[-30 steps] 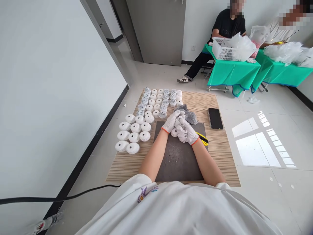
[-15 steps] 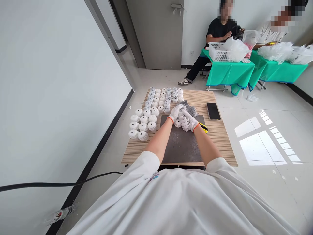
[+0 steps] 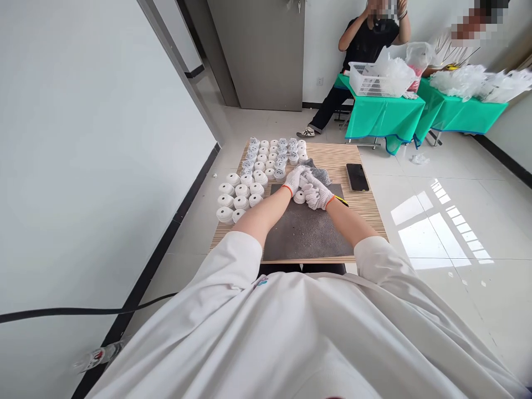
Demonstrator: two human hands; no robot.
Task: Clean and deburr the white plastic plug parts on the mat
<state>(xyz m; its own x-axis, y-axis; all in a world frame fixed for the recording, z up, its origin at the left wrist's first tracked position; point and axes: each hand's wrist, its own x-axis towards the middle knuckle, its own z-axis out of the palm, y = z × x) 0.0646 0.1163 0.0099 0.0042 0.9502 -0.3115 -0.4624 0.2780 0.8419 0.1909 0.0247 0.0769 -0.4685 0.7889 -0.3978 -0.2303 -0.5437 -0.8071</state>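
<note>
White tiered piece, near the middle of the frame, shows on the dark mat just below the gloved hands. The left hand and the right hand meet above and beside it, fingers curled inward; whatever lies between them is mostly hidden, so I cannot tell what, if anything, they grip. Over the last second the hands have stayed together in much the same pose while the whole view has shifted, so the handwork seems to be carrying on in the same spot. The clearest change is at upper right: the co-worker in black now has both arms raised, where half a second ago they were low over the white basket.

Around the hands, a grey cloth lies bunched just behind them, and a yellow knife pokes out beside the right wrist, close enough to be a snag. A phone rests on the right part of the worktop. Rows of similar white pieces fill its left side, leaving little room on that side of the mat. The gloves themselves block the view most.
</note>
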